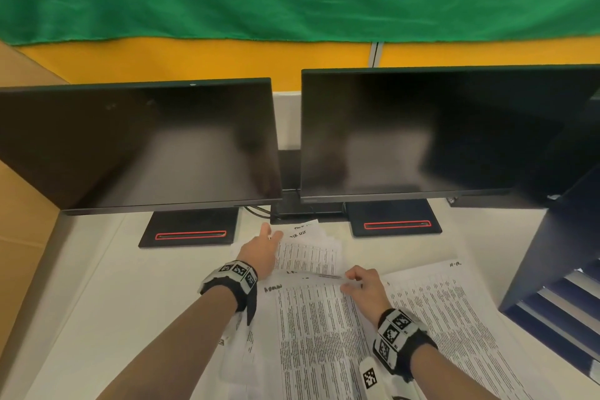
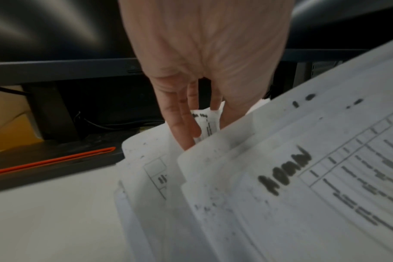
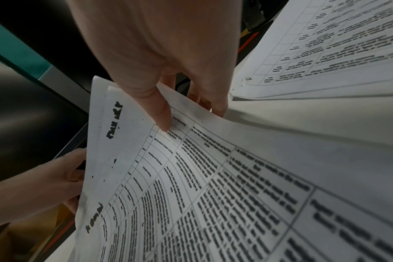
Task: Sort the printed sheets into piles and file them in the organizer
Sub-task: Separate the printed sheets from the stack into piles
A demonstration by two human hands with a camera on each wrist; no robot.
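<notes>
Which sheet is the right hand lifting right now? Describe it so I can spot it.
Start at the two dark monitors; papers lie spread on the white desk below them. The lifted sheet hangs mid-desk, pinched by the right hand. Unlike its flat neighbours, it shows only a curled edge.

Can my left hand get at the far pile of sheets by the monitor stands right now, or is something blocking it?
Probably yes: the left hand already lies with straight fingers on the far pile, and nothing stands between them.

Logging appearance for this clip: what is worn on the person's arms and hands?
Forearms are bare, no sleeves. Each wrist carries a black strap with white blocks printed with black-and-white square markers: left wristband, right wristband. The left hand and right hand are ungloved.
</notes>
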